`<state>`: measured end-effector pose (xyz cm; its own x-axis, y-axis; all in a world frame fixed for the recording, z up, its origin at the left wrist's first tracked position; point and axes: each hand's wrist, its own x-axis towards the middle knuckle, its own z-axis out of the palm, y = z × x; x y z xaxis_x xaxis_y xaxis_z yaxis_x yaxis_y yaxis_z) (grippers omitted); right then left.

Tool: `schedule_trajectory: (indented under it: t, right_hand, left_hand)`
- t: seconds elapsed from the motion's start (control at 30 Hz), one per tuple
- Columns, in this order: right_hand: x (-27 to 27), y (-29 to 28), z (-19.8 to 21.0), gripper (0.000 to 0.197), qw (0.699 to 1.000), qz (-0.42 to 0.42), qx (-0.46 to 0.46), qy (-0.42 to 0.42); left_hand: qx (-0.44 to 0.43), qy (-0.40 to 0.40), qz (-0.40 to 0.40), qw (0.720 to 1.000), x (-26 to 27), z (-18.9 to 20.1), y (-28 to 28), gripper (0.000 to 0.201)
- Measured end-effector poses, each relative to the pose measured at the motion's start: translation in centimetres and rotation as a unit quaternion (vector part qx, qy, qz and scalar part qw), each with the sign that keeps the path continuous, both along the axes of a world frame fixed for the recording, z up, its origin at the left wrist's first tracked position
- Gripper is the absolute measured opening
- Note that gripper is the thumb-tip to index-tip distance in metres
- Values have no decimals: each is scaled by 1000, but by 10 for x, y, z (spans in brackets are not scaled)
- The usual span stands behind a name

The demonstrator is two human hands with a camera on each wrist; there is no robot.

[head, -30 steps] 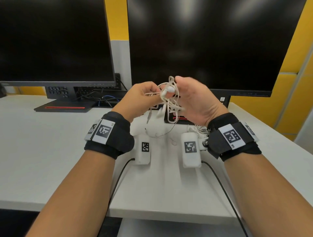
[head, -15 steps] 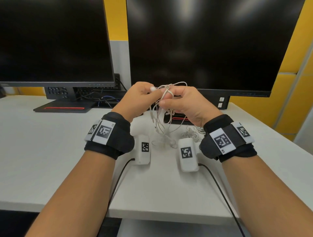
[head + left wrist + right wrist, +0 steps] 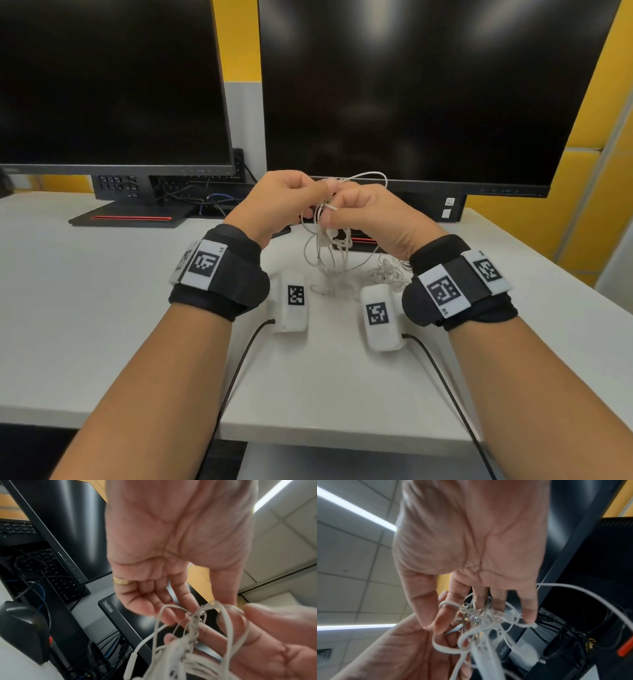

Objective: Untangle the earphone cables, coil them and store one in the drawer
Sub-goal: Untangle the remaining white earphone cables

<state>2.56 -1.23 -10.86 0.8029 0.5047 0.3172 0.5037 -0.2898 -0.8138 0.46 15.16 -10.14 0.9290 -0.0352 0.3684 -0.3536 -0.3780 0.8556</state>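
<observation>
While both forearms reach in from the near edge of the white desk (image 3: 85,325), two small white marker-tagged boxes (image 3: 290,301) sit side by side just ahead of the black wristbands (image 3: 219,277), each with a black lead running back toward six o'clock. Beyond them, at twelve o'clock from the boxes, the loose lower loops of the white earphone cables (image 3: 329,246) trail down to the desk, and a second small heap of white cable (image 3: 387,272) lies on the desk at about two o'clock from the right-hand box. Above that, the left hand (image 3: 281,202) and the right hand (image 3: 370,219) meet knuckle to knuckle, lifted off the desk. Each pinches the knotted top of the tangle between thumb and fingertips, with the remaining fingers loosely curled. Farthest back stand two dark monitors (image 3: 428,92), one at eleven o'clock and one at one o'clock. No drawer is visible in any view.
</observation>
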Motion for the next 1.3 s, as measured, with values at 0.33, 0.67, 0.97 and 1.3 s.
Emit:
schedule_trajectory:
  t: [0.33,0.67,0.97,1.3]
  right_hand:
    - [3,-1,3,12,993,-48,99,37]
    - [9,-5,1,29,979,-133,122,-94]
    - [8,-6,3,31,976,-145,107,-118]
    - [5,-6,4,28,978,-178,18,-110]
  left_hand:
    - [-89,-6,-79,993,-3,2,0,23]
    - [-88,23,-77,993,-4,1,-1,12]
    - [55,-17,54,997,5,-3,2,9]
    - [-80,-102,175,976,17,-4,5,12]
